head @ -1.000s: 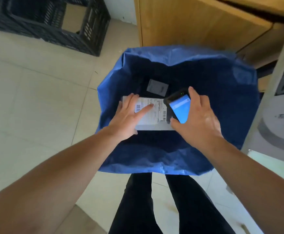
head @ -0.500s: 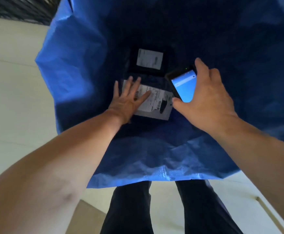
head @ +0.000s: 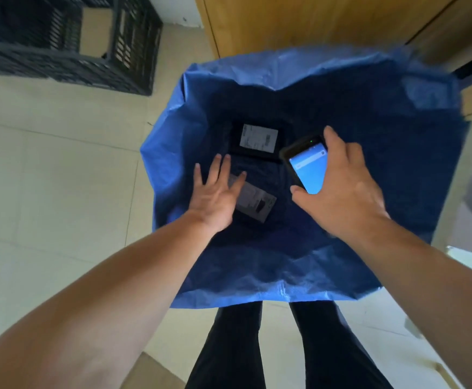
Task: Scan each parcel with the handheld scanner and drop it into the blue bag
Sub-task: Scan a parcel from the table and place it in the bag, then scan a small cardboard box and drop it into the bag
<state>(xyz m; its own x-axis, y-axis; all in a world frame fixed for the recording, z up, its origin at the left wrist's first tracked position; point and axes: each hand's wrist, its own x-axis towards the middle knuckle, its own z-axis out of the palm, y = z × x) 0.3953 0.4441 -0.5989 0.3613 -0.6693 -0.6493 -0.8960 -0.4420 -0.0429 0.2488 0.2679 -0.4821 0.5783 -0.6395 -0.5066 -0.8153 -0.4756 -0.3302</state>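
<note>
The person leans over the open blue bag [head: 257, 276], both arms reaching into its mouth. The left hand [head: 215, 196] is spread wide with straight fingers and grips nothing. The parcel [head: 257, 204], with its pale label, lies inside the bag just under and to the right of those fingertips; it is blurred, so I cannot tell whether they touch. The right hand [head: 344, 192] is curled round the handheld scanner [head: 308, 167], whose blue-lit screen faces up. Beyond the left hand's fingertips, deeper in the bag, a second parcel [head: 258, 140] lies flat, dark with a white label.
</note>
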